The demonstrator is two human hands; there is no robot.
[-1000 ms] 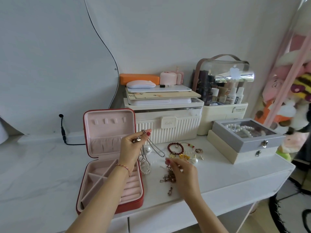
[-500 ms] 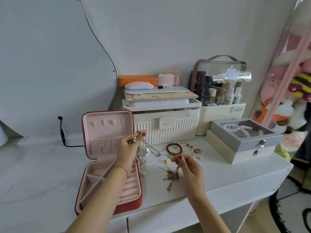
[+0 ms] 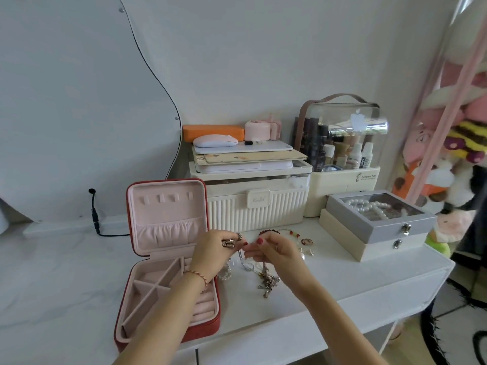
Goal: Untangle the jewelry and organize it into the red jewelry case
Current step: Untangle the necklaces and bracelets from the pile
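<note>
Red jewelry case with pink lining (image 3: 168, 262): lower left of frame on the white tabletop (image 3: 342, 280), open, lid upright, long axis running from near edge toward the wall. Tangled silver and bronze chains (image 3: 267, 279): centre, hanging lengthwise from both hands down to the tabletop. Left hand (image 3: 214, 248): fingers curled round a metal cluster. Right hand (image 3: 274, 250): fingertips pinching a chain strand, touching the left.

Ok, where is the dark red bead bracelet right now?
In the head view the dark red bead bracelet lies on the white tabletop right of centre, just behind the right hand and before the ribbed cream box.
</note>
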